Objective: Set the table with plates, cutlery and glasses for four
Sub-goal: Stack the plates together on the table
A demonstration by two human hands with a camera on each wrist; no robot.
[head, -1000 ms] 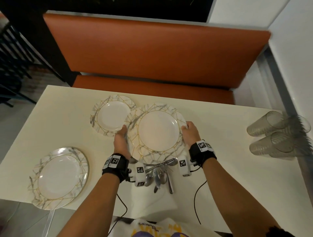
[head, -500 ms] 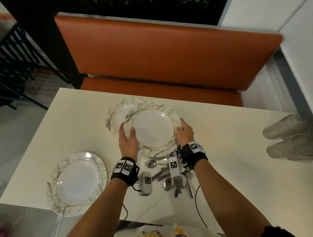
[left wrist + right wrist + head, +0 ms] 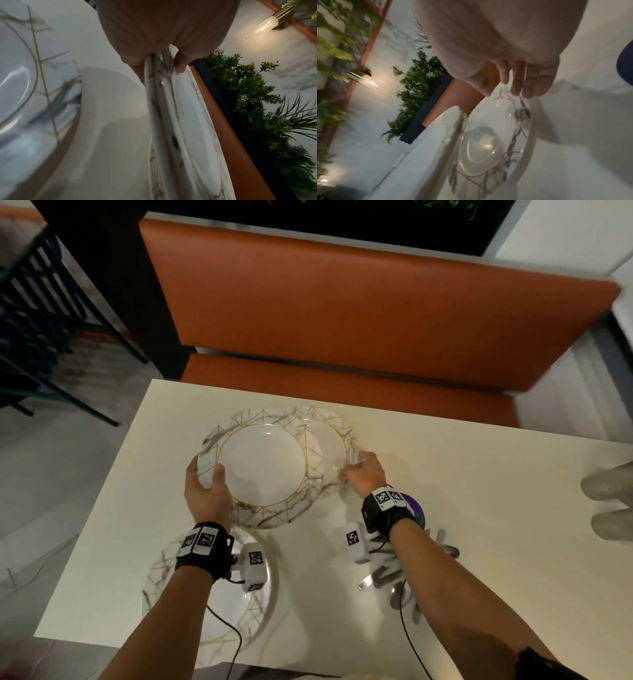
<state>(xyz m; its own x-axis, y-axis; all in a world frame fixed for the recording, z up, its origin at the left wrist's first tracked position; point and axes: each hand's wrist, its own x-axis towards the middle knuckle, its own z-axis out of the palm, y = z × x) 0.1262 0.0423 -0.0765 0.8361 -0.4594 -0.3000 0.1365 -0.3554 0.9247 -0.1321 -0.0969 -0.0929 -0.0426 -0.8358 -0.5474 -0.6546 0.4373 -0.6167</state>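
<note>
Marbled plate (image 3: 263,467) pinched at rim by left hand (image 3: 205,494), held above table (image 3: 479,508). Right hand (image 3: 364,474) fingers loose, touching rim of second plate (image 3: 330,436) lying flat. Third plate (image 3: 212,621) placed near edge. Cutlery (image 3: 394,577) piled, glasses (image 3: 609,508) unplaced: early stage.

The plates (image 3: 262,465) look like glazed ceramic, glossy white with grey marble veining and thin gold lines; light glints off the smooth centre of one (image 3: 481,147). The table (image 3: 479,508) has a smooth, matt cream top. The cutlery (image 3: 394,573) is shiny metal, blurred. The bench (image 3: 359,313) is covered in smooth orange leather-like upholstery with a slight sheen. The cups (image 3: 609,508) at the edge appear translucent, cloudy plastic.
</note>
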